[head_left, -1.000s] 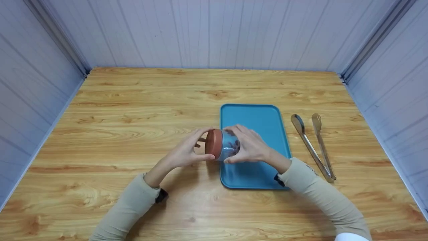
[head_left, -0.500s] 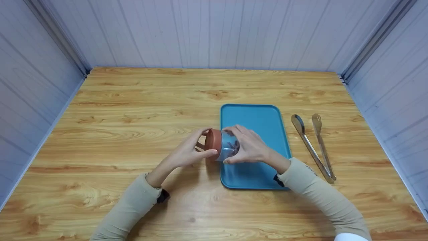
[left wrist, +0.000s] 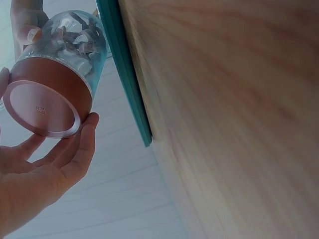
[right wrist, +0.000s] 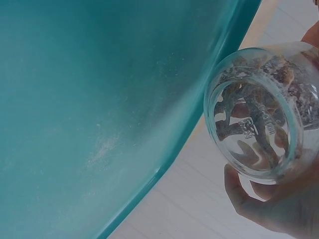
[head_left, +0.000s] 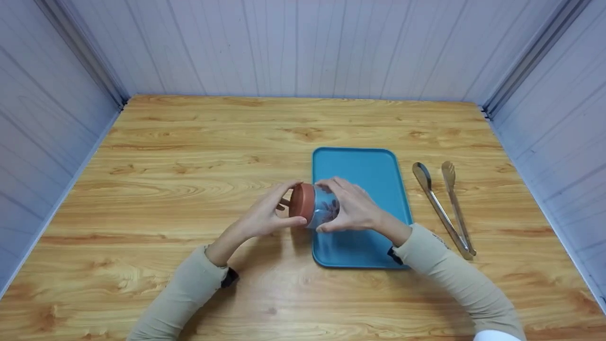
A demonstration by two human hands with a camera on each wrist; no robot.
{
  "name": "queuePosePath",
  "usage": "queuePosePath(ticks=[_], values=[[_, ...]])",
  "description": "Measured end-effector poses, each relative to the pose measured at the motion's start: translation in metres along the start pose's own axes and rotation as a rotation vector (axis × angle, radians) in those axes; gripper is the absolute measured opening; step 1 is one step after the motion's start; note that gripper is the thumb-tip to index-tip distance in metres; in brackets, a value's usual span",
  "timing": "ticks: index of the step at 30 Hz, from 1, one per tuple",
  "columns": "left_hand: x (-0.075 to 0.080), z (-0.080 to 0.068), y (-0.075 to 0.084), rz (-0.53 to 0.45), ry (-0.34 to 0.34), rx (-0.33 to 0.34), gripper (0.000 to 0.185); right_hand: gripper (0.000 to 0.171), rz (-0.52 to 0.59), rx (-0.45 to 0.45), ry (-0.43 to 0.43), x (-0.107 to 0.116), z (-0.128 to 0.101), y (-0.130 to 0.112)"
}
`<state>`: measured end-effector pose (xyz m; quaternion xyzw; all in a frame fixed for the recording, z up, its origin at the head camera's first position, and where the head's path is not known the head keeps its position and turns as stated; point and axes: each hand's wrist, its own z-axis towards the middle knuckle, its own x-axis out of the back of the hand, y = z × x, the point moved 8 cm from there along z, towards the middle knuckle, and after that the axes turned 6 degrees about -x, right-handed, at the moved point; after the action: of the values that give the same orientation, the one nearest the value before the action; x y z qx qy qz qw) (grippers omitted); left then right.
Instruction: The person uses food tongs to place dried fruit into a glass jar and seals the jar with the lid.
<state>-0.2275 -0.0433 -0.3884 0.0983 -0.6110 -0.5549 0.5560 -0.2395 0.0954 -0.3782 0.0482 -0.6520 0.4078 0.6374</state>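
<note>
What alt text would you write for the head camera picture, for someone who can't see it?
Two hands hold a clear jar on its side: the left hand grips its brown lid, the right hand its glass body. A blue tray and metal tongs lie on the wooden table.

Blue tray (head_left: 374, 170) sits flat on the wooden table (head_left: 189, 156), right of centre, long side running away from the camera. Metal tongs (head_left: 445, 203) lie on the table just right of the tray, not touching it (arms splayed at the far end, joined at the near end). Pale panelled walls (head_left: 303, 42) enclose the table on three sides.
</note>
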Motion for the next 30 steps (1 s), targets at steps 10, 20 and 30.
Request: queuePosePath(ticks=[10, 20, 30], values=[[0.002, 0.000, 0.005, 0.079, 0.008, -0.066, 0.076, 0.088, 0.007, 0.019, 0.008, 0.000, 0.000, 0.000], [0.004, 0.000, 0.007, 0.049, 0.032, -0.085, 0.078, 0.087, 0.050, 0.037, 0.031, 0.003, 0.000, -0.001], [0.014, -0.001, 0.028, -0.090, 0.081, -0.088, 0.076, 0.086, 0.283, -0.009, 0.018, 0.010, 0.000, 0.000]])
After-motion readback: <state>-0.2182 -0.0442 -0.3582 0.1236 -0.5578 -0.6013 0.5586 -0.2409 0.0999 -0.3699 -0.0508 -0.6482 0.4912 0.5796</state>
